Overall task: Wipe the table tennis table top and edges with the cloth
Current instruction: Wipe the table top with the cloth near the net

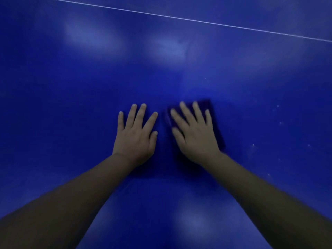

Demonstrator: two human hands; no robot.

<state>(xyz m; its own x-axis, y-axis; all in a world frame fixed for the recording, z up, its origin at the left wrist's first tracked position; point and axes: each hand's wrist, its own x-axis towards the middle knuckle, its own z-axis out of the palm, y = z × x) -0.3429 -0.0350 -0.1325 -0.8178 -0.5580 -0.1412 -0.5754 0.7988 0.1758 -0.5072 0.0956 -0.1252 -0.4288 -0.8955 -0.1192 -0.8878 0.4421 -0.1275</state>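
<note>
The blue table tennis table top [71, 87] fills the whole view. A dark blue folded cloth [214, 119] lies flat on it just right of centre. My right hand [195, 133] presses flat on the cloth with fingers spread, covering most of it; the cloth's far and right edges show beyond the fingers. My left hand [137, 135] rests flat on the bare table just left of the cloth, fingers apart, holding nothing. The cloth looks slightly blurred.
A thin white line [188, 19] crosses the table top at the far side, slanting down to the right. Small pale specks [253, 145] dot the surface to the right of the cloth. No table edge is in view.
</note>
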